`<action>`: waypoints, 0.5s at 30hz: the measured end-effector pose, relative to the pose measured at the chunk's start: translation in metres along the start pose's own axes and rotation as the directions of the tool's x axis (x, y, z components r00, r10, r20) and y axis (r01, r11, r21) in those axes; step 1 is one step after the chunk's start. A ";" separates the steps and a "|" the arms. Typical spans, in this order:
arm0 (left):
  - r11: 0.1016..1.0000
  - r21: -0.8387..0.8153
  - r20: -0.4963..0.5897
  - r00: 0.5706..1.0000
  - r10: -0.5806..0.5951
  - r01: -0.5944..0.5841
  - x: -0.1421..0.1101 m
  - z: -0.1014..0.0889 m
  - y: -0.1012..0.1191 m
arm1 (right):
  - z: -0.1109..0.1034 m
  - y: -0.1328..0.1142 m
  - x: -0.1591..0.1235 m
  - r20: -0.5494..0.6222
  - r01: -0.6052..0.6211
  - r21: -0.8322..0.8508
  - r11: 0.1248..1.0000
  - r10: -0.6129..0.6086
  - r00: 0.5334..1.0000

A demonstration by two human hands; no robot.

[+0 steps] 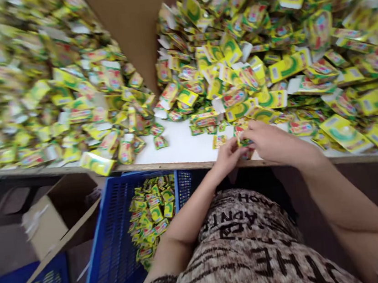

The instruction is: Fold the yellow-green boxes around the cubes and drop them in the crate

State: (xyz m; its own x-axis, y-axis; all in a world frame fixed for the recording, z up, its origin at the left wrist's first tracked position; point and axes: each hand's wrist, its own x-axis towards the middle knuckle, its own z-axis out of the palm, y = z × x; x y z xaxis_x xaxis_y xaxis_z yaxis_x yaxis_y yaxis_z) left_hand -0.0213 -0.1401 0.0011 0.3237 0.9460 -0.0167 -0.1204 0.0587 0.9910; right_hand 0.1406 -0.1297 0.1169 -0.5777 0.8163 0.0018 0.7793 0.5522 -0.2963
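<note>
Left hand [227,159] and right hand [273,141] grip one yellow sachet [242,134].

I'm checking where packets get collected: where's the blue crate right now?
Head view: the blue plastic crate sits below the table's edge, beside the person's left forearm, with a cardboard box to its left.

Yellow sachets [290,67] with green arcs and red-and-pink panels, heaped at upper left and upper right of the frame. White surface [175,145] at centre, edged by a brown wooden strip [167,164]. Plain tan cardboard divider [127,29] at top centre. Bright blue crate [108,243] with a lattice pattern, lower centre, holding more of the same yellow-and-green packaging. Mottled brown-and-cream top [247,249] with black block lettering, bottom centre.
</note>
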 end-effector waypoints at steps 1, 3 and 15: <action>1.000 -0.025 0.010 1.000 -0.009 0.009 -0.001 0.000 0.000 | 0.000 0.005 -0.001 -0.039 0.003 0.044 0.999 -0.002 0.999; 0.996 -0.080 0.051 0.998 -0.039 0.043 -0.003 -0.001 -0.002 | 0.006 0.019 -0.002 -0.132 0.002 0.093 0.996 0.011 0.991; 0.990 0.098 -0.044 0.995 -0.094 0.098 -0.004 0.002 -0.010 | 0.074 0.056 -0.005 -0.252 0.257 0.111 0.960 -0.223 0.942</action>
State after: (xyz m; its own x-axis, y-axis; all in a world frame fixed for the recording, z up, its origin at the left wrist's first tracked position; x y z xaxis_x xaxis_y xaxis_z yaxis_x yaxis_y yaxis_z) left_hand -0.0191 -0.1454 -0.0086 0.2922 0.9493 -0.1157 0.0043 0.1197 0.9928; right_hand 0.1697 -0.1154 0.0296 -0.6562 0.6887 0.3086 0.5732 0.7208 -0.3898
